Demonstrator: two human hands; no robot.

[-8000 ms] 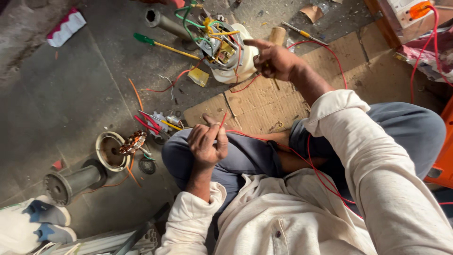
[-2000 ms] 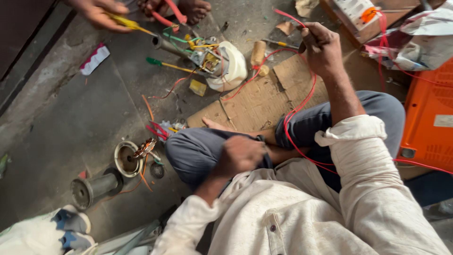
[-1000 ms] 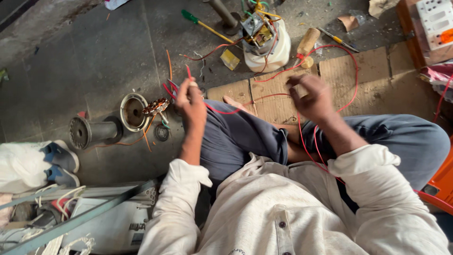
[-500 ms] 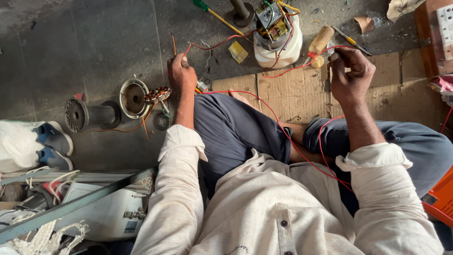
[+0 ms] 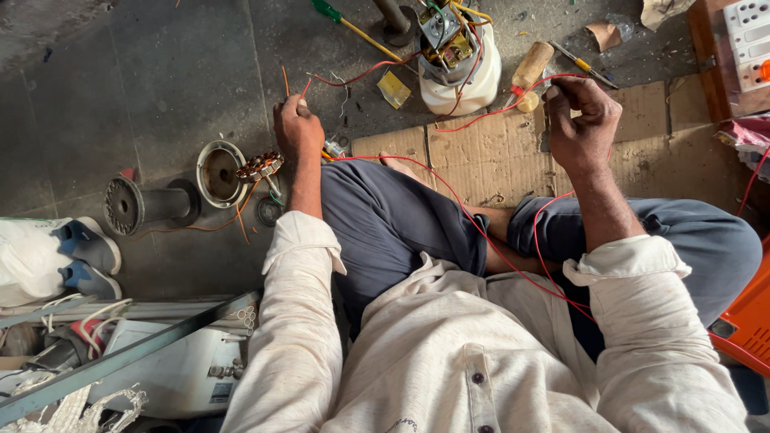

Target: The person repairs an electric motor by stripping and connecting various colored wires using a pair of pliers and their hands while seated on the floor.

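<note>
- The person sits cross-legged on the floor (image 5: 160, 72), and both hands are up on one thin red wire (image 5: 481, 232).
- The left hand (image 5: 297, 128) is balled into a fist around the wire's near end, just above the copper-wound stator (image 5: 261, 166) and the round metal housing (image 5: 220, 171).
- The right hand (image 5: 581, 120) pinches the wire between thumb and fingertips, beside the wooden-handled tool (image 5: 532, 68).
- Between the two, the wire droops across the lap and over the cardboard sheet (image 5: 481, 152), with a strand running toward the white motor body (image 5: 459, 60).
- Good form here, by the look of it: keep the run taut, no kinks, pinch close to the end being worked, and steer clear of the tangle on the motor.
</note>
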